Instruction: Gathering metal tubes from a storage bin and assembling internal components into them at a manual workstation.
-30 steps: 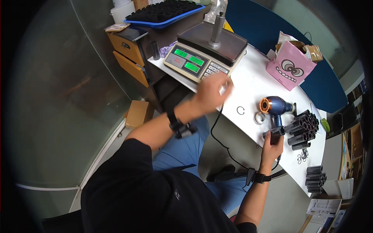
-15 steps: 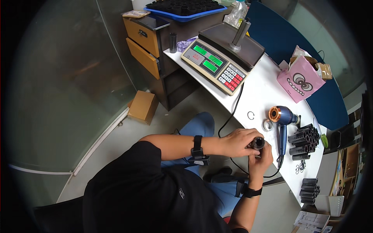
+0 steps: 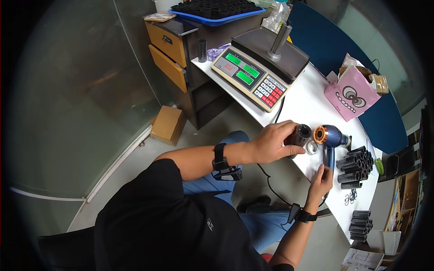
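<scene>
Dark cylindrical tube (image 3: 302, 137) is held at the white table's (image 3: 305, 101) near edge, pinched between left thumb and fingers (image 3: 274, 142). Best kept steady, with fingertips clear of its open rim. Right hand (image 3: 320, 182) is placed at the handle of the blue hair dryer with copper-coloured grille (image 3: 333, 135); grip cannot be told. Tube's far end is hidden.

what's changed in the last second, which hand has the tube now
The left hand came from over the scale to the black tube, which the right hand was holding. Both hands met on it; now the left holds it alone, farther from the body. The right has let go and moved rightward, beside the hair dryer. The scale, hair dryer and pink bag stayed put.
</scene>
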Demonstrator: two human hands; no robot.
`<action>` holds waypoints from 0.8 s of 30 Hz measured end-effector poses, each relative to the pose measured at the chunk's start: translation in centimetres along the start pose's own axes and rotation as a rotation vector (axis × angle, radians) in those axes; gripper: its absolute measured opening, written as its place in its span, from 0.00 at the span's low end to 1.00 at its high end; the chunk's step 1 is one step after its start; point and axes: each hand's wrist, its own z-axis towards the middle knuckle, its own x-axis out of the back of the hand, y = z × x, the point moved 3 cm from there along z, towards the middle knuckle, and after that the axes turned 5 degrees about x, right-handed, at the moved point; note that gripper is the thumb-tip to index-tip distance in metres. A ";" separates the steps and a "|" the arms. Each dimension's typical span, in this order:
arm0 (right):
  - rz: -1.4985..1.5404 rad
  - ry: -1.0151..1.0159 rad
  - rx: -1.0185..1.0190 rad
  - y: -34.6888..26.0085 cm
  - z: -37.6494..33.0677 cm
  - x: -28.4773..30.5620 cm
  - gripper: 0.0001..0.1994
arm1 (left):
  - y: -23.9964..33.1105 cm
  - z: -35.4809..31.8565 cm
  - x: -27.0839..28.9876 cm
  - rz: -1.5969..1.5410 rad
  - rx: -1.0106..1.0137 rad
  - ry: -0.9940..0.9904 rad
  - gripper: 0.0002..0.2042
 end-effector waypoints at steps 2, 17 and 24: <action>-0.064 0.041 -0.063 1.2 -0.4 0.0 0.12 | 0.0 0.5 0.4 -0.029 0.027 -0.004 0.22; -0.261 0.019 0.148 -1.8 0.4 -0.4 0.12 | -3.6 18.7 9.9 0.738 -0.078 0.289 0.23; -0.247 0.024 0.160 -1.5 0.4 -0.5 0.12 | -6.5 18.5 8.6 0.764 0.055 0.260 0.24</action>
